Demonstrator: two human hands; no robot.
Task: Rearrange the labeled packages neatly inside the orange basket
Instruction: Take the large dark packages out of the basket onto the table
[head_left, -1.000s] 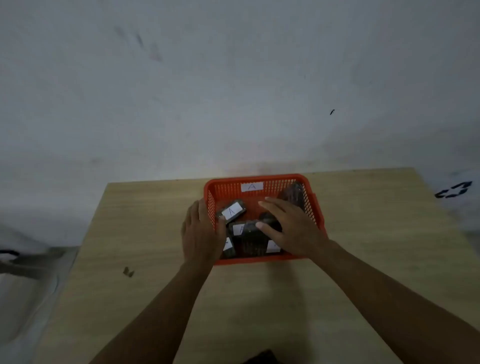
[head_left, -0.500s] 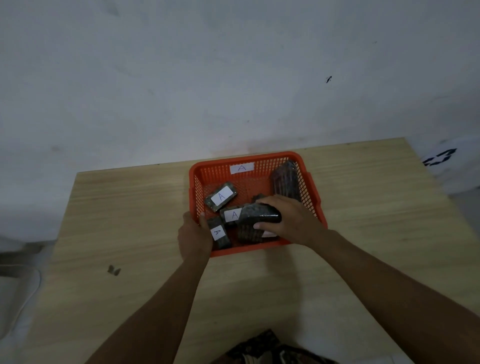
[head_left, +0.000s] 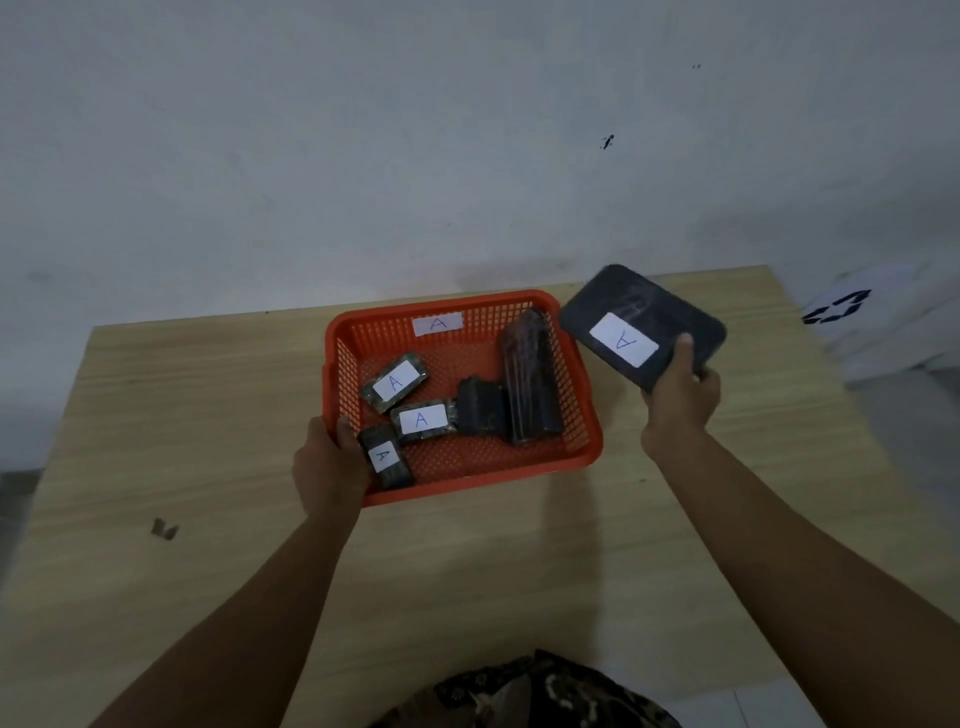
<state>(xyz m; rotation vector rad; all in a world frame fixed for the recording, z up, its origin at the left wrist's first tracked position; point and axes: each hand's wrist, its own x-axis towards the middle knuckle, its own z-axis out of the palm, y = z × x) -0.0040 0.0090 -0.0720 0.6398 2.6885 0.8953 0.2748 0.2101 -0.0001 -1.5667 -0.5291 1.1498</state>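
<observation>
From the head camera, the left hand (head_left: 327, 467) clasped the orange basket's (head_left: 470, 475) near-left corner on the table (head_left: 208, 395). The right hand (head_left: 680, 402) pinched a large dark A-labeled package (head_left: 641, 325) aloft, right of the basket; 5 packages lay inside.

Light wooden table (head_left: 519, 571) against a pale wall, orange basket (head_left: 483, 470) resting near its far edge, small dark scrap (head_left: 164, 529) near the left side.
</observation>
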